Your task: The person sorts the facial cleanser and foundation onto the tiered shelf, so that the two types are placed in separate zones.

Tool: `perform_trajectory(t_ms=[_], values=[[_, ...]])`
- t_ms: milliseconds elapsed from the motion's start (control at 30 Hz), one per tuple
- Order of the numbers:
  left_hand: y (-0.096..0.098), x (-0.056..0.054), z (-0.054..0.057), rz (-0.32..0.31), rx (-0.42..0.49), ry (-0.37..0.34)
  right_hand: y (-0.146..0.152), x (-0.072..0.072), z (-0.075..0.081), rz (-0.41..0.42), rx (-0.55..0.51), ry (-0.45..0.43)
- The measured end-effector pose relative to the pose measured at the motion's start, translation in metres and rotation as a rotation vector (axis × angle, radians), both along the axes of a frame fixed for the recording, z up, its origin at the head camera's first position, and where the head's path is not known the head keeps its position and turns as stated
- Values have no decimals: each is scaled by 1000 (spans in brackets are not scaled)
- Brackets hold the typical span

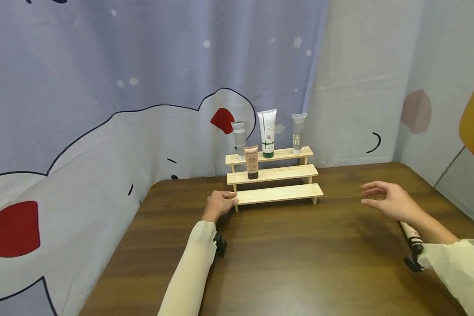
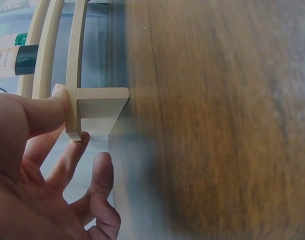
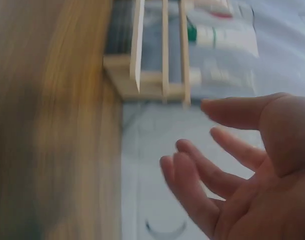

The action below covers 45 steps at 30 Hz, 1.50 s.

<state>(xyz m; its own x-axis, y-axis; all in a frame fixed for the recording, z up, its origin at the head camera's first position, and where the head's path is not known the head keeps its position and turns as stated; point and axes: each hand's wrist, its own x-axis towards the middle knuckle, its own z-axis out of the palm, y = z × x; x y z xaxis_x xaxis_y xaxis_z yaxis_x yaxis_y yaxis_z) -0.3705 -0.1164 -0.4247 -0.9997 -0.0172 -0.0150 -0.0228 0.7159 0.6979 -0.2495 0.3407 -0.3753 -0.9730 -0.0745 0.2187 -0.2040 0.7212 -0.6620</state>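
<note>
A pale wooden three-step display stand [image 1: 278,194] is on the table. My left hand [image 1: 220,203] pinches the left end of its lowest step; in the left wrist view the thumb is on top and a finger is underneath. My right hand [image 1: 391,201] hovers right of the stand, fingers loosely bent, holding nothing. On the top step stand a grey tube [image 1: 239,135], a white tube with a green cap [image 1: 267,131] and another grey tube [image 1: 298,131]. A pinkish-beige BB tube [image 1: 252,161] with a black cap stands on the middle step's left part.
Beneath the right forearm lies a light tube with a dark end [image 1: 411,232], partly hidden by the arm. The brown wooden table [image 1: 284,259] reaches back to a patterned curtain [image 1: 162,140], which hangs behind the stand and along both sides.
</note>
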Motion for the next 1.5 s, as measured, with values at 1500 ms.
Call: perform_trajectory(t_ms=[1500], values=[[2, 2, 2, 27, -8, -10, 27, 4, -27, -92, -22, -128]])
